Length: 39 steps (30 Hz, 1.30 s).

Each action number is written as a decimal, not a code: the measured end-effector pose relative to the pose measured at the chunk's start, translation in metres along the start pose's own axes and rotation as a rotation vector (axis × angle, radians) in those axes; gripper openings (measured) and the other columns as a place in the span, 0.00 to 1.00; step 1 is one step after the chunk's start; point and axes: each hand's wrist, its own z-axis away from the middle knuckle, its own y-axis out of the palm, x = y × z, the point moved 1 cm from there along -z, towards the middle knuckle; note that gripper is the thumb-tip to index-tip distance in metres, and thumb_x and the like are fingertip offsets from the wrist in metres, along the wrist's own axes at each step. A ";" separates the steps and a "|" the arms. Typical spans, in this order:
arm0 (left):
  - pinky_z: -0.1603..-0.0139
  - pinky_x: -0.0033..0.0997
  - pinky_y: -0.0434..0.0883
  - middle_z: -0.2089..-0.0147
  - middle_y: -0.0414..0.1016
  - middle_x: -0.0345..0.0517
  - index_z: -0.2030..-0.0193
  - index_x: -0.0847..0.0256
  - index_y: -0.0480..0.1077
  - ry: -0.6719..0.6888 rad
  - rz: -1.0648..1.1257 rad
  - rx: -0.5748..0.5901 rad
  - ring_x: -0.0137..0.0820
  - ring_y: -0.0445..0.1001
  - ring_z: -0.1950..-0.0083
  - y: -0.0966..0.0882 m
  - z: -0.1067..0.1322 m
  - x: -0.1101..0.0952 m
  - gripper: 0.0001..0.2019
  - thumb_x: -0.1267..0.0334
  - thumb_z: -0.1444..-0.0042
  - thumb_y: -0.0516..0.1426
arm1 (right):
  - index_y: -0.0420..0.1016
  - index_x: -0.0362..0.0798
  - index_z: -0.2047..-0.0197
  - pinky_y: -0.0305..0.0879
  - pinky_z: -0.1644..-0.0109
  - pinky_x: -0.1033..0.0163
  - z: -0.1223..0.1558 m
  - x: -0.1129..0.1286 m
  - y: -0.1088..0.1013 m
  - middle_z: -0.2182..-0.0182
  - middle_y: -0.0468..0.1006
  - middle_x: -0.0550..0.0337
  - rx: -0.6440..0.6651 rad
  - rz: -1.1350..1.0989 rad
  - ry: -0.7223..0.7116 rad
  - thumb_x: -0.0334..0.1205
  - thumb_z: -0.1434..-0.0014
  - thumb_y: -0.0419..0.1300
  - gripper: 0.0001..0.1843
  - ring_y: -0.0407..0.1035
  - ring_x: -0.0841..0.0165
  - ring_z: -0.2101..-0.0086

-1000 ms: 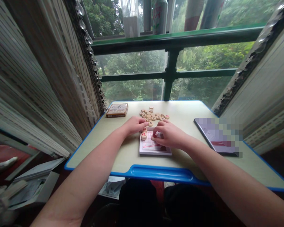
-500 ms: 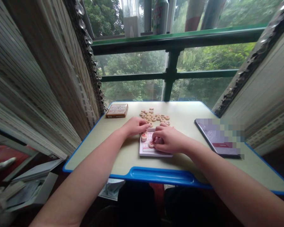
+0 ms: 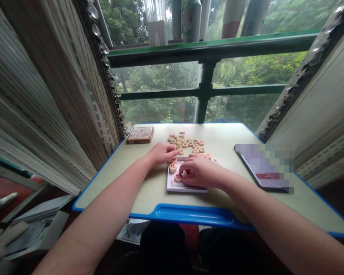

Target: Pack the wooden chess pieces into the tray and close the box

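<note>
Blue-rimmed pale surface [image 3: 232,133] — small white board [image 3: 186,186] near its front edge, loose wooden discs [image 3: 186,143] just behind, brown box [image 3: 140,135] far left, blurred booklet [image 3: 263,164] right.

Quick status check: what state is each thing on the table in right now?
Board: lying flat, few pieces on it.
Left hand: flat, palm down, at board's far corner.
Right hand: curled over board beside a piece; grip unclear.
Loose pieces: scattered beyond board.
Brown box: shut.
</note>
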 end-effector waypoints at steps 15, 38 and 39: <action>0.76 0.26 0.51 0.82 0.61 0.36 0.78 0.66 0.68 -0.020 0.012 0.008 0.23 0.56 0.77 0.000 -0.001 -0.001 0.19 0.51 0.47 0.53 | 0.77 0.46 0.66 0.59 0.65 0.65 -0.002 0.000 0.006 0.73 0.72 0.58 0.036 -0.124 -0.029 0.39 0.46 0.61 0.06 0.63 0.70 0.71; 0.76 0.26 0.53 0.81 0.66 0.38 0.77 0.65 0.70 -0.037 0.014 0.031 0.23 0.59 0.77 -0.001 0.001 0.001 0.19 0.50 0.47 0.53 | 0.77 0.46 0.65 0.57 0.67 0.66 -0.003 0.001 0.003 0.74 0.71 0.61 0.033 -0.133 0.008 0.39 0.49 0.63 0.07 0.61 0.71 0.72; 0.75 0.26 0.53 0.81 0.66 0.38 0.77 0.65 0.70 -0.036 0.018 0.033 0.23 0.60 0.77 -0.001 0.001 0.001 0.19 0.50 0.48 0.53 | 0.77 0.46 0.65 0.58 0.66 0.66 -0.003 0.001 0.004 0.74 0.71 0.61 0.043 -0.137 -0.001 0.38 0.48 0.63 0.07 0.62 0.71 0.72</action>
